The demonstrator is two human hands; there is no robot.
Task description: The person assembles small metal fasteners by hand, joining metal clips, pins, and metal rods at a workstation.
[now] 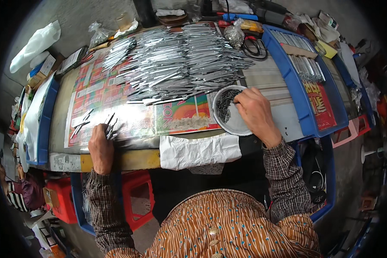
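My left hand (100,147) rests at the table's near edge, shut on a small bundle of thin dark metal strips (111,127) that stick out past the fingers. A few loose strips (81,124) lie just left of it. My right hand (255,112) reaches into a round grey dish (230,124) of small dark metal pieces (224,104), fingers pinched among them; whether it holds any I cannot tell. A large pile of shiny silver metal strips (176,64) covers the far half of the table.
A colourful printed sheet (116,96) covers the worktop. A blue tray (307,86) with more silver strips stands at right. White crumpled paper (200,151) hangs over the near edge. Scissors (254,46) and a plastic bag (235,33) lie at the back. Red stools (135,189) sit below.
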